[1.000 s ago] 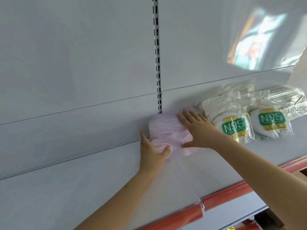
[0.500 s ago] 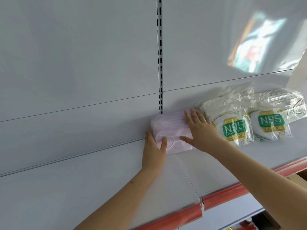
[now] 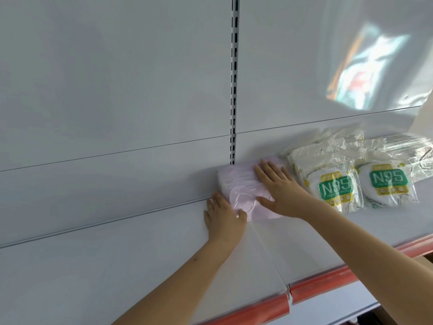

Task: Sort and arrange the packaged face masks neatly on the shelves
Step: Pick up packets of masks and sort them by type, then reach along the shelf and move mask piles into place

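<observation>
Where shelf (image 3: 117, 266) lies bare, pink pack (image 3: 236, 184) edge.

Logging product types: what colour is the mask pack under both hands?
Pale pink, in clear wrap; it shows in the head view, the only one given.

Mask pack (image 3: 236, 184) on shelf (image 3: 140, 254), against back panel (image 3: 117, 90); N95 packs (image 3: 360, 184) right.

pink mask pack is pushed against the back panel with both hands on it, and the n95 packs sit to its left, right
Not quite. In the head view the N95 packs lie to the right of the pink mask pack. Both hands, left and right, rest on it.
</observation>
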Demonstrator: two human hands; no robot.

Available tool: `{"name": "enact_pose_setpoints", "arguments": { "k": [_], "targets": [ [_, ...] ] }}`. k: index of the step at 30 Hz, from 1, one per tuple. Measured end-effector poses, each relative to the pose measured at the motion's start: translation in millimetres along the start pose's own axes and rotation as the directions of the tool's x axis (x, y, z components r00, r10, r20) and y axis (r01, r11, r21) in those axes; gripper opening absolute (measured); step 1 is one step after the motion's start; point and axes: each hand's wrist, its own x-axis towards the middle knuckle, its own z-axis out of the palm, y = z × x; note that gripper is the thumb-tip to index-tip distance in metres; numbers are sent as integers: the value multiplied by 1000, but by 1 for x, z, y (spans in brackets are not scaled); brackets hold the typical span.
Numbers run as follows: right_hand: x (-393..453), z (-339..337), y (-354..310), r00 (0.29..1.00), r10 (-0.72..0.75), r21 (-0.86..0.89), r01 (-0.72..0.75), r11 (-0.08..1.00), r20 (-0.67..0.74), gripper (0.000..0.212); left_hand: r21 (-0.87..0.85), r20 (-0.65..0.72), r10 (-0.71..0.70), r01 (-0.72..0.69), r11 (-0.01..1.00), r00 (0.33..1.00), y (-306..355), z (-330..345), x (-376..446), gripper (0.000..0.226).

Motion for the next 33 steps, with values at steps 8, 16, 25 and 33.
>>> {"name": "enact_pose_setpoints", "arguments": {
  "k": [8,16,25,33],
  "targets": [
    [7,-31,-52,938,-90,294,195,936,-336,71,-17,10,64,-64,998,998,-24,-49,-16,106],
    [58,-80,-247,954,-26,859,280,428,-298,56,63,-263,78,-63,996,962,-134,-156,-89,61],
    [92,-110,-483,945,-269,975,211,74,-184,77,-56,-611,-204,216,975,765,-265,-279,-179,52],
    [87,-120,-715,889,-411,974,225,14,-200,42,-224,-724,-357,288,931,590,-413,-404,-262,45]
  ]
}}
